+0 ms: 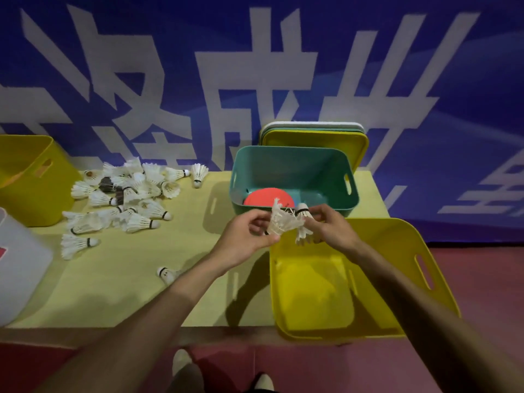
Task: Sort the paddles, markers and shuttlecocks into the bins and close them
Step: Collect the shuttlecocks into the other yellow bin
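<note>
1. Shuttlecocks [279, 226] bunched in the left hand [243, 239], fingers curled round them, number unclear, over the near yellow bin [397, 239]
2. Right hand [331, 226] pinches a single shuttlecock [302, 212], cork up
3. Pile [124, 199] on the table [141, 293], too tangled to count; one stray [166, 275] beside the left forearm
4. Four bins in all: far yellow bin [28, 177], white bin [19, 265], teal bin [283, 163] holding one red paddle [265, 197]; three lids [326, 140] stacked behind it

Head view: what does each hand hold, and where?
Left hand pinches a frayed shuttlecock by its feathers; right hand holds a second shuttlecock by its skirt, below the cork.
</note>
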Action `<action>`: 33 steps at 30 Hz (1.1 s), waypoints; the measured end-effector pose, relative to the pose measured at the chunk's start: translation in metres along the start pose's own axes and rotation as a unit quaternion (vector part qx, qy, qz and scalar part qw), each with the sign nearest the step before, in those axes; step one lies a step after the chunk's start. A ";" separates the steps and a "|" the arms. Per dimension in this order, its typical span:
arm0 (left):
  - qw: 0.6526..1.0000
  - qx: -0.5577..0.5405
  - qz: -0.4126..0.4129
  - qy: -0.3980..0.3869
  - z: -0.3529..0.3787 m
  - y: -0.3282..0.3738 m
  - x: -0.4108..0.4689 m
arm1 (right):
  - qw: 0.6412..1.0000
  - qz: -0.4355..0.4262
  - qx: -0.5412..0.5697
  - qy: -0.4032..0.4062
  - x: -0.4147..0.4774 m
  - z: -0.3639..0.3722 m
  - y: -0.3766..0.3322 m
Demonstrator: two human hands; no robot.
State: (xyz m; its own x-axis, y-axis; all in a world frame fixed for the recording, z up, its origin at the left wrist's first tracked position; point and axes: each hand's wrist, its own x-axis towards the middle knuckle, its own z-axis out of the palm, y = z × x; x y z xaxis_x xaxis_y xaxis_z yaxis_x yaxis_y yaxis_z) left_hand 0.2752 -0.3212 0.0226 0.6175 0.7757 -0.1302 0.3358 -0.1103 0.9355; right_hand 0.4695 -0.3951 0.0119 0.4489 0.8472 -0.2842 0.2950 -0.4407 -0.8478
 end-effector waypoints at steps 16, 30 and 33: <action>0.965 0.246 0.054 -0.069 0.058 -0.004 0.023 | 0.974 0.123 -0.185 -0.041 -0.009 -0.039 0.073; 0.982 0.086 -0.087 0.146 -0.073 -0.044 0.007 | 0.964 -0.188 -0.181 -0.044 0.007 0.078 -0.063; 0.976 0.045 -0.126 0.170 -0.110 -0.071 -0.003 | 0.954 -0.174 -0.209 -0.125 0.016 0.137 -0.067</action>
State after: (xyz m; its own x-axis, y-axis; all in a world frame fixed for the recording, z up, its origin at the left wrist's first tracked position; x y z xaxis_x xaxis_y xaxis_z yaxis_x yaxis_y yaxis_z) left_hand 0.1718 -0.2473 -0.0077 0.2406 0.9447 -0.2227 0.5172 0.0694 0.8531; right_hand 0.3412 -0.3115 0.0025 0.0632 0.9851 -0.1601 0.7234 -0.1557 -0.6727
